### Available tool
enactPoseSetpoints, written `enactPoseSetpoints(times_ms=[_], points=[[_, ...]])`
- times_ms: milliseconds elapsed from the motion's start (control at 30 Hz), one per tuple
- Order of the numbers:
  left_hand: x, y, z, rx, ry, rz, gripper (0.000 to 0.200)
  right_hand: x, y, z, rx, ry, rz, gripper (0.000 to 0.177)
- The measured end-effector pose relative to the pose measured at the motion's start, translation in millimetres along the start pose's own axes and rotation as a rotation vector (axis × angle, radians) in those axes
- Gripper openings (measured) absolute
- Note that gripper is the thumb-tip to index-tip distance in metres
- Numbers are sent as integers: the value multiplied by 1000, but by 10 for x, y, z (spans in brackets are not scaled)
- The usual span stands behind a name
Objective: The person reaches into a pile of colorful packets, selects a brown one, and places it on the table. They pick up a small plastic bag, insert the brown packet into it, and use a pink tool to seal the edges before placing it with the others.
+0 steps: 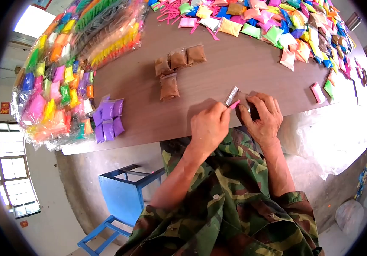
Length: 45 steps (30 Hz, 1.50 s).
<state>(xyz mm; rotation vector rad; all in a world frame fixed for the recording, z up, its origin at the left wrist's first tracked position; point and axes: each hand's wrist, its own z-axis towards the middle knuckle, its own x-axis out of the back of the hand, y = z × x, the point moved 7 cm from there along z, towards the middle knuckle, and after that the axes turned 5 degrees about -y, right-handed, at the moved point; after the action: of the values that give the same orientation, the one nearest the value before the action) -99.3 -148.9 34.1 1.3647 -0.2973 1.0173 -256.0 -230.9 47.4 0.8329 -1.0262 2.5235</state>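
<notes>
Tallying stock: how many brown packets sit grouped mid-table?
4 brown packets: three in a row, one just nearer. Others may hide in the far pile.

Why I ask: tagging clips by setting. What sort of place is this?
Likely a small packing workshop: a long table strewn with coloured packets, big clear bags of packets at one end, the left hand pinching a pink stick.
</notes>
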Motion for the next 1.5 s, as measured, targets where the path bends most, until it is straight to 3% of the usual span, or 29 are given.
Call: enactPoseSetpoints(times_ms=[267,367,533,967,1267,1500], points=[[306,-228,-113,96,60,-48,14,32,-21,-48,-3,-49,-48,31],[412,-398,-295,110,122,-52,13,44,-62,-135,106,-83,-97,38],[689,-536,-505,92,193,-24,12,-38,-104,-228,118,-264,-185,48],[1281,-1118,-666,155,476,114,17,-28,-242,-194,138,-279,-167,44],[1483,-1388,-685,173,584,116,17,-142,-201,-16,11,-223,51,31],[1457,-1362,-659,147,574,149,12,-710,-641,293,155,-244,51,29]])
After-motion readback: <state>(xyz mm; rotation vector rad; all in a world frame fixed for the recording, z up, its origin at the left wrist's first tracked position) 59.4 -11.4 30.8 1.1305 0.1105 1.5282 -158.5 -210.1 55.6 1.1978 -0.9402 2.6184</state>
